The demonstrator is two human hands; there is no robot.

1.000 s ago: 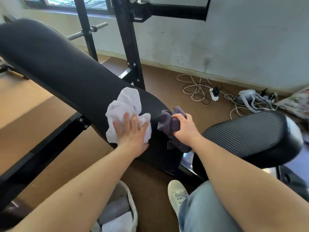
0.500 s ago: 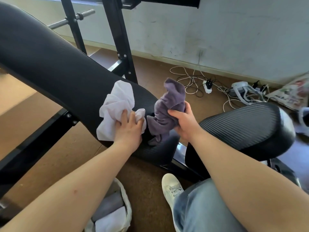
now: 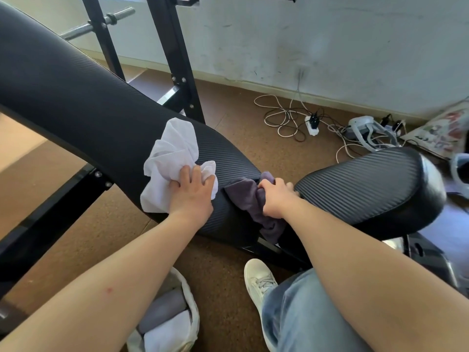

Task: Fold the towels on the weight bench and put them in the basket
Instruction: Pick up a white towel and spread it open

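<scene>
A crumpled white towel lies on the black back pad of the weight bench. My left hand rests on its lower right part, fingers curled into the cloth. A purple towel lies bunched at the pad's lower end and hangs over the edge. My right hand grips it from above. On the floor below my left forearm stands a white basket holding a folded purple towel and a folded white towel.
The bench's black seat pad is to the right. Black rack uprights and a steel bar stand behind. Cables and a power strip lie on the brown floor by the wall. My white shoe is beside the basket.
My right hand has brought the purple towel down from its raised position onto the pad's lower end. My left hand stayed on the white towel.
</scene>
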